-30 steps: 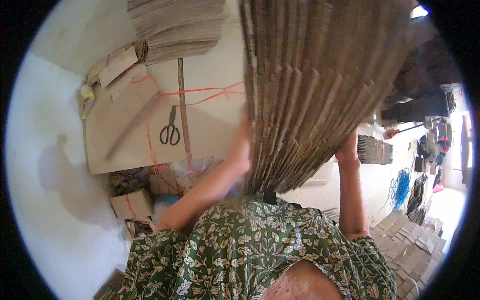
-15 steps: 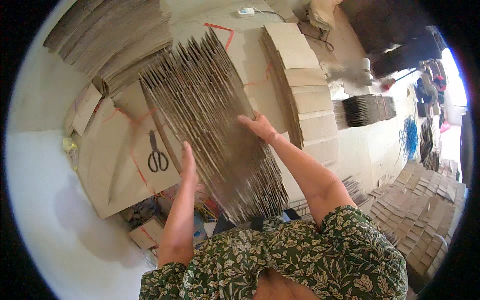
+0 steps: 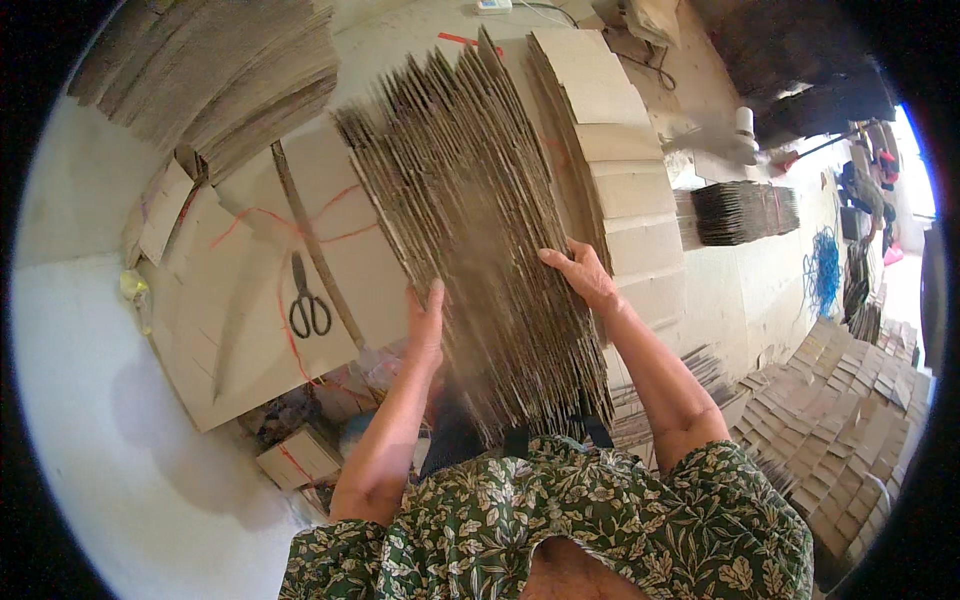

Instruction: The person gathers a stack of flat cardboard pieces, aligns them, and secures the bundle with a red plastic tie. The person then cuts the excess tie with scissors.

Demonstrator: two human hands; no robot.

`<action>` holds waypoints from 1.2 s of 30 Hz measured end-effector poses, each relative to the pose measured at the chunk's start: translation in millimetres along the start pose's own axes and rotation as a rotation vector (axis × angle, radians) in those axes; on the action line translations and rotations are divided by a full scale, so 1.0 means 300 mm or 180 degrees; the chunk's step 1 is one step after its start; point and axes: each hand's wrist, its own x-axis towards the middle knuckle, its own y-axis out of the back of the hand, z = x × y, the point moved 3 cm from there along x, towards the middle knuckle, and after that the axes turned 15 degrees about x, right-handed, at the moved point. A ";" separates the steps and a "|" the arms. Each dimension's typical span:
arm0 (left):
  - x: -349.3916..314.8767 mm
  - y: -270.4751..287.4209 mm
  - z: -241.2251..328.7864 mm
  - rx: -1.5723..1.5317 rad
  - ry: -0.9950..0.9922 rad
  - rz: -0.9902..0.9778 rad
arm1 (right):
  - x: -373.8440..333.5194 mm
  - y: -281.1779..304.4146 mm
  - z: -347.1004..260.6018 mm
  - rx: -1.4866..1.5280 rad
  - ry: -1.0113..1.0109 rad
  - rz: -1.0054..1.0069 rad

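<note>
Between my two hands is a long, thick stack of cardboard sheets [image 3: 480, 230], edges facing up, its near end close to my body. My left hand [image 3: 427, 315] presses against its left side, thumb on the upper edge. On the opposite side my right hand [image 3: 585, 277] grips it, thumb over the top and the other fingers mostly hidden. A pair of dark-handled scissors [image 3: 309, 315] lies on the cardboard-covered table [image 3: 225, 340] to the left. Red twine [image 3: 330, 208] runs across that surface beside the stack.
Right of the held stack stands a row of pale cardboard pieces [image 3: 630, 200]. A dark cardboard bundle [image 3: 745, 212] and blue twine [image 3: 823, 275] lie farther right. Large cardboard stacks [image 3: 215, 80] rise at the far left, and more bundled pieces [image 3: 835, 430] fill the lower right.
Both hands have carried the cardboard stack to the right, away from the scissors. More of the table and red twine shows on its left side.
</note>
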 end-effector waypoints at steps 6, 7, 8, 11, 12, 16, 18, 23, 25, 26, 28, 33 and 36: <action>-0.095 0.087 0.087 -0.0316 0.0076 0.0151 | -0.001 -0.059 -0.094 -0.0119 0.0221 -0.0068; -0.109 0.112 0.123 -0.0279 0.0020 0.0122 | -0.030 -0.088 -0.141 -0.0390 0.0508 0.0186; -0.113 0.135 0.155 -0.0251 -0.0058 0.0099 | -0.005 -0.107 -0.141 -0.0530 0.0408 0.0056; 0.040 0.154 0.118 0.0475 0.0280 0.0324 | 0.166 -0.120 -0.051 -0.0984 0.0175 -0.0083; 0.072 0.148 0.131 0.0632 0.0282 0.0280 | 0.219 -0.116 -0.021 -0.1180 0.0174 0.0064; 0.149 0.112 0.164 0.0867 0.0109 0.0658 | 0.325 -0.081 -0.003 -0.0710 0.0298 -0.0160; 0.182 0.096 0.151 0.0885 0.0166 0.0644 | 0.318 -0.065 -0.025 -0.0560 0.0725 -0.0118; 0.284 0.098 0.094 0.0612 -0.0900 0.1134 | 0.316 -0.086 -0.010 -0.0687 0.1031 0.0213; 0.291 0.115 0.077 0.0612 -0.0883 0.1145 | 0.333 -0.109 -0.017 -0.0613 0.1130 0.0139; 0.294 0.125 0.095 0.0621 -0.0939 0.1086 | 0.337 -0.117 -0.022 -0.0576 0.1222 0.0122; 0.275 0.125 0.124 0.0682 -0.0915 0.1013 | 0.341 -0.114 -0.017 -0.0530 0.1365 0.0082; 0.277 0.131 0.126 0.0724 -0.0941 0.1038 | 0.351 -0.121 -0.009 0.0369 0.1182 -0.0166; 0.270 0.124 0.121 0.0815 -0.0618 0.0930 | 0.349 -0.108 -0.013 0.0098 0.0878 -0.0160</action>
